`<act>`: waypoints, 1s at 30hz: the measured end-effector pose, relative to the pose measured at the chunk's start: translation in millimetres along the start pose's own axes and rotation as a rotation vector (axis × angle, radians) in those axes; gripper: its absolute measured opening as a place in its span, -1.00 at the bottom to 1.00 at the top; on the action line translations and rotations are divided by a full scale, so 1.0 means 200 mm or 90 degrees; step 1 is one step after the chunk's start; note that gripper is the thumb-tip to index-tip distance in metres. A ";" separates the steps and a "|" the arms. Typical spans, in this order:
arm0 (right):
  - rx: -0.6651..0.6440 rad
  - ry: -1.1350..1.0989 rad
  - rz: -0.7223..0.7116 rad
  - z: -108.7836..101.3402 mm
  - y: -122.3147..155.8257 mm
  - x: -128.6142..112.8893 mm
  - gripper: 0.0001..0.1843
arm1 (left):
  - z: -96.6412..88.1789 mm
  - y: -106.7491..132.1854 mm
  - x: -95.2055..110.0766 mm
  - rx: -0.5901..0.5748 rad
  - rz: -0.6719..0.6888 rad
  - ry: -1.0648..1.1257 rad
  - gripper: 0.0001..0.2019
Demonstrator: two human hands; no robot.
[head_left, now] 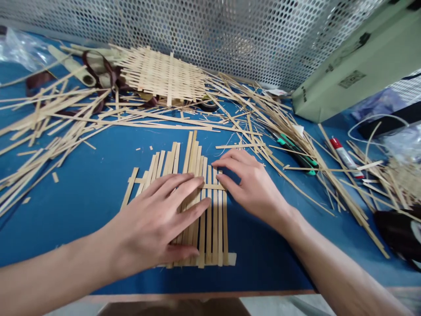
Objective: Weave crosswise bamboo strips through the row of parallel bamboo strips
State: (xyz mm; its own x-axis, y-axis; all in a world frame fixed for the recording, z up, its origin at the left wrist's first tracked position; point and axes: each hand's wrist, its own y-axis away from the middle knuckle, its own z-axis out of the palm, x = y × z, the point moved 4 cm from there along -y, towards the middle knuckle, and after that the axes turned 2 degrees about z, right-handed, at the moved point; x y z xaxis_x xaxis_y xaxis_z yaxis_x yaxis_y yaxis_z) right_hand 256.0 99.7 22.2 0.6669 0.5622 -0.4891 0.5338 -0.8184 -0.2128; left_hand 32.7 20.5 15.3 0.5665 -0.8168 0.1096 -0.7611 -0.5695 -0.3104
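Bamboo strips (217, 228) run lengthwise away; left hand (158, 224) and right hand (253, 184) lie flat, grips spread.

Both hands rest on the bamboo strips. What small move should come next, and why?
Probably the right hand should slide the cross strip leftward through the upright strips while the left hand presses them flat: its end lies at the right fingertips, and the uprights fan apart at the top.

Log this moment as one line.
left hand: flat on row of strips | right hand: touching cross strip | woven mat: behind, untouched | table: loose strips scattered
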 end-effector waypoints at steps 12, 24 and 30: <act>-0.010 0.014 0.015 0.05 -0.02 -0.01 -0.80 | 0.05 0.00 0.01 -0.087 -0.016 0.012 -0.07; -0.075 0.010 0.081 0.04 -0.05 -0.03 -0.87 | 0.05 -0.02 0.01 -0.080 0.012 -0.013 -0.08; -0.073 0.003 0.098 0.04 -0.05 -0.05 -0.79 | 0.03 -0.03 0.02 -0.071 0.020 -0.027 -0.09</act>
State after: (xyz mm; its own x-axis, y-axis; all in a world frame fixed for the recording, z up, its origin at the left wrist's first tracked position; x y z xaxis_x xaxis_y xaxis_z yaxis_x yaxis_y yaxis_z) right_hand 239.6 101.2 22.4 0.7472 0.4323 -0.5047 0.4809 -0.8759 -0.0383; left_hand 41.9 21.9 11.9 0.5531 -0.8308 0.0615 -0.8076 -0.5528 -0.2052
